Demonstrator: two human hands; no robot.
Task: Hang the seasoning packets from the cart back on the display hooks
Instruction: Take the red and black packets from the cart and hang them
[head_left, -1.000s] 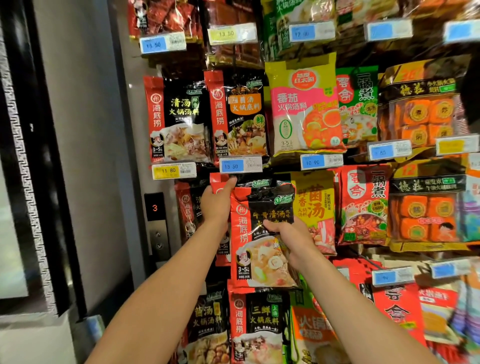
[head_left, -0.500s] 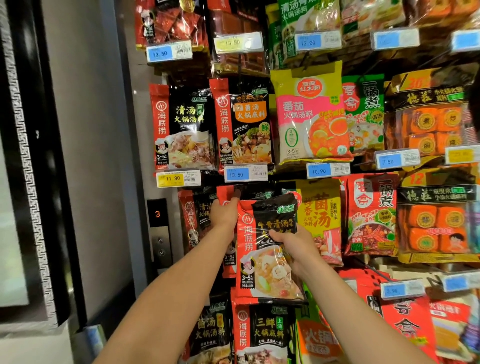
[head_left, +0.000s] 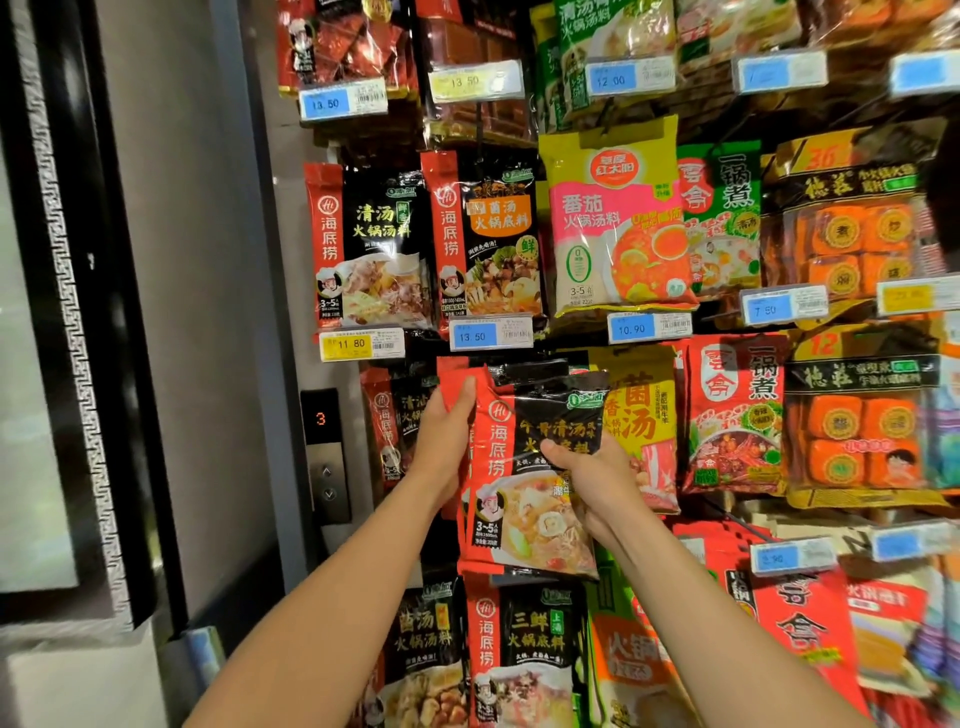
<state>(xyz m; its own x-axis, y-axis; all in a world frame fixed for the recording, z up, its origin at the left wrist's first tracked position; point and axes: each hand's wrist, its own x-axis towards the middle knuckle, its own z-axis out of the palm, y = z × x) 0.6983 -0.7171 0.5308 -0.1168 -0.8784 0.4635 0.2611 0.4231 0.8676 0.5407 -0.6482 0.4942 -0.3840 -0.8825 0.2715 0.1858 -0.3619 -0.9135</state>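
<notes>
Both hands hold a red-and-black seasoning packet (head_left: 524, 467) up against a wall of hanging hot-pot soup bases.

The right hand (head_left: 597, 478) pinches the packet's black middle, thumb on the front over the yellow lettering; the left hand (head_left: 441, 447) curls round its red upper-left corner, thumb on the front. The packet's red strip reads 海底捞 and "3~5" shows by a chef figure near its bottom. Just above the grip a blue price tag (head_left: 491, 335) reads 13.50; up and left of the left hand a yellow tag (head_left: 361, 344) reads 11.80, and up and right of the right hand a blue tag (head_left: 649, 327) reads 10.90 under a yellow-pink 番茄 packet (head_left: 613, 218). Right of the grip hangs a yellow 菌汤 packet (head_left: 644, 415). Left of the left hand, a grey wall carries a lift panel (head_left: 324, 452) showing a red 3 above arrow buttons.
</notes>
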